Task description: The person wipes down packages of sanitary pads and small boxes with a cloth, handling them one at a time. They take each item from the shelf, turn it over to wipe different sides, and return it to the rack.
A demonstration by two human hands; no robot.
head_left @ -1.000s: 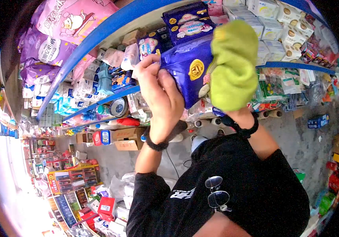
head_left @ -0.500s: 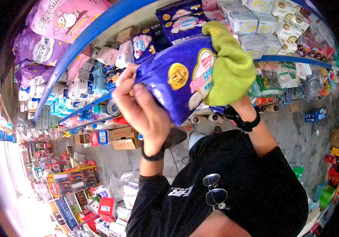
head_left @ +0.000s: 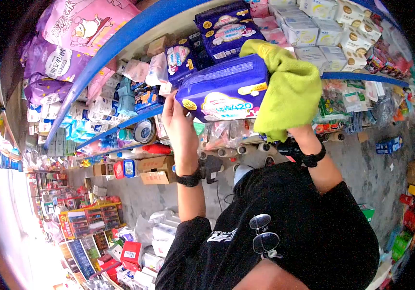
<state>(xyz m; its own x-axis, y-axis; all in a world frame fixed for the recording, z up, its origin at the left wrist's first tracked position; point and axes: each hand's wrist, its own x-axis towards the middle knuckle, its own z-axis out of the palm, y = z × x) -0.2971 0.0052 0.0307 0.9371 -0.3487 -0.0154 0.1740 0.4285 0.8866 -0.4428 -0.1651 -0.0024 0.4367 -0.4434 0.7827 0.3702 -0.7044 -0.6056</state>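
A purple pack of sanitary pads (head_left: 222, 89), printed with "420" and a yellow badge, is held level in front of the shelf. My left hand (head_left: 182, 130) grips its left end, fingers partly behind the pack. A lime-green cloth (head_left: 292, 92) drapes over the pack's right end. Under the cloth, my right hand (head_left: 302, 134) is closed on it and supports that end; most of its fingers are hidden. Similar purple packs (head_left: 231, 36) stand on the shelf just behind.
A blue-edged shelf (head_left: 157, 112) curves across the view. White packs (head_left: 309, 31) fill its right part, and large pink bags (head_left: 84, 24) sit at upper left. Lower shelves carry bottles and bagged goods. Cardboard boxes (head_left: 158, 169) stand on the grey floor (head_left: 144, 198).
The pack has turned from a tilted position to nearly level, showing its long printed side and top. My left hand has shifted to its left end. The cloth has moved slightly right and down.
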